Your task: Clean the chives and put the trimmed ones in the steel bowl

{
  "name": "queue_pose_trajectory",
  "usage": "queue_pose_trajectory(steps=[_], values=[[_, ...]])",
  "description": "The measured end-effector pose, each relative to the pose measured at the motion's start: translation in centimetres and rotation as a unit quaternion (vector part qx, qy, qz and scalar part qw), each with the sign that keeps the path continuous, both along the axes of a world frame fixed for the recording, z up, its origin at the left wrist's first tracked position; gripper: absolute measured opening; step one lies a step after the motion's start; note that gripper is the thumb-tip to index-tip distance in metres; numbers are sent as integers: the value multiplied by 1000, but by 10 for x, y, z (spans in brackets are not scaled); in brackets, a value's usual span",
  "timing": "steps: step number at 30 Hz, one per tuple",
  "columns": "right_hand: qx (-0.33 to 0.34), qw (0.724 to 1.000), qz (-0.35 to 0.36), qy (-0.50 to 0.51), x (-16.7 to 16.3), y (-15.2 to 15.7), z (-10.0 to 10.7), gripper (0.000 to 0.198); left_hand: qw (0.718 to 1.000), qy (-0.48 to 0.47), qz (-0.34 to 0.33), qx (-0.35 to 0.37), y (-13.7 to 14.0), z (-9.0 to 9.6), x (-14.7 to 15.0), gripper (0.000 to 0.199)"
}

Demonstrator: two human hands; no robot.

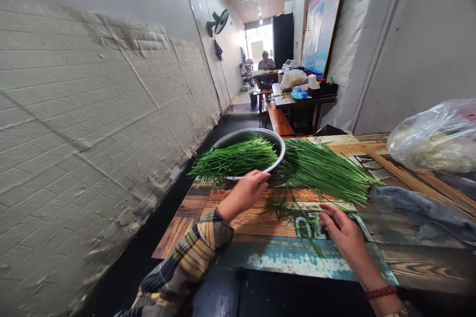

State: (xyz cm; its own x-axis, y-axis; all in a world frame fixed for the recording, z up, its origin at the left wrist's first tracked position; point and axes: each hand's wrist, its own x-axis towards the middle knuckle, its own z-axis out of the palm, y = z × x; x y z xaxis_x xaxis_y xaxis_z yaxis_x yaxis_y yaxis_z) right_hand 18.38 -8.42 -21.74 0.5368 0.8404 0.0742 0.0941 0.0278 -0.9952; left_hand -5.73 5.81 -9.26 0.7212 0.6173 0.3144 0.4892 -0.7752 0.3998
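Note:
My left hand [247, 191] hovers just in front of a metal bowl [279, 157], its fingers loosely bent and apart, with nothing visible in them. Long green garlic chives [241, 157] lie in that bowl, their leafy ends hanging over its left rim. To the right, a larger bunch of chives [323, 171] is spread on the table. My right hand [344, 233], with a red bead bracelet at the wrist, is nearer the front edge. Its thumb and fingers are apart, and it appears to hold nothing. Loose chive scraps [310, 233] are scattered between my hands.
The wood-patterned table [282, 257] carries a clear plastic bag [435, 138], thin wooden strips [412, 178] and a greyish plastic bag [416, 208] on the right. A brick-patterned wall [92, 124] runs along the left. Farther back are another table [288, 101], a bench [278, 119] and a seated person [266, 63].

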Motion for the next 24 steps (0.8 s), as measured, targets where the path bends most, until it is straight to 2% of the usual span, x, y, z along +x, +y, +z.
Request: queue_pose_trajectory(steps=[2, 6, 8, 10, 12, 14, 17, 20, 22, 24], values=[[1, 1000, -16, -3, 0, -2, -2, 37, 997, 40, -62, -29, -24, -19, 7, 34], [43, 990, -129, -22, 0, -7, -5, 43, 994, 78, -66, -48, -63, -51, 24, 40], [76, 975, -207, -9, 3, -8, -7, 43, 990, 78, -113, -31, -80, -60, 40, 42], [103, 957, -268, 31, 7, -8, -10, 40, 978, 86, -190, -3, -98, -65, 61, 49], [117, 945, -298, 64, 12, -9, -10, 36, 963, 89, -254, 19, -114, -69, 84, 55], [114, 947, -290, 71, 15, -11, -9, 35, 953, 82, -291, 28, -126, -75, 104, 63], [120, 950, -277, 77, 16, -15, -5, 36, 953, 70, -292, 28, -131, -87, 126, 77], [143, 943, -284, 102, 13, -15, -1, 37, 952, 69, -297, 32, -121, -99, 135, 86], [150, 940, -287, 111, 11, -12, 0, 38, 950, 74, -301, 38, -110, -104, 133, 85], [150, 941, -282, 112, 10, -10, 0, 38, 957, 83, -275, 43, -96, -106, 125, 81]])
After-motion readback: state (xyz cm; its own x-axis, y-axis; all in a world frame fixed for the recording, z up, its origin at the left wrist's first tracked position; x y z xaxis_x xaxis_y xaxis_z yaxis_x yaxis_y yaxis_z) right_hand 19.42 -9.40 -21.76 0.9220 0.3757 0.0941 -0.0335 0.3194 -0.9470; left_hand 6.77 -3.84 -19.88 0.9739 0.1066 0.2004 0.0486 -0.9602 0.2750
